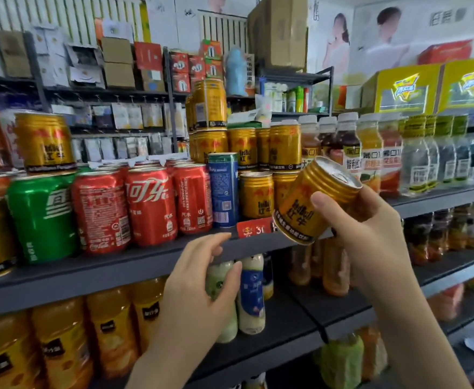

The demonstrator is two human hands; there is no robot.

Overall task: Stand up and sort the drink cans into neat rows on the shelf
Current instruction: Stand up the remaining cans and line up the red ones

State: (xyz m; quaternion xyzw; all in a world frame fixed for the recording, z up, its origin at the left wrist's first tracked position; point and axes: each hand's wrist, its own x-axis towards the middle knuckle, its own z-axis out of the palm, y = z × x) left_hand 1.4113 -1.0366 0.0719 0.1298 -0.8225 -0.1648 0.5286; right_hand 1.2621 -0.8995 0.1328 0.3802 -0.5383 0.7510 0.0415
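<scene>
My right hand (367, 231) grips a gold Red Bull can (311, 200), tilted with its top to the upper right, in front of the shelf edge (146, 262). My left hand (199, 279) hovers below that edge with relaxed fingers, holding nothing. On the shelf stand more gold cans (255, 195), some stacked in a tall pile (210, 108). To their left are a blue can (223, 189), red cola cans (150, 206) and a green can (43, 217). Another gold can (45, 141) sits on top of the cans at the left.
Bottled drinks (370, 153) fill the shelf to the right. Yellow cartons (404, 88) sit above them. Orange juice bottles (62, 346) and milky bottles (251, 296) stand on the lower shelf behind my left hand. A red price tag (254, 227) hangs on the shelf edge.
</scene>
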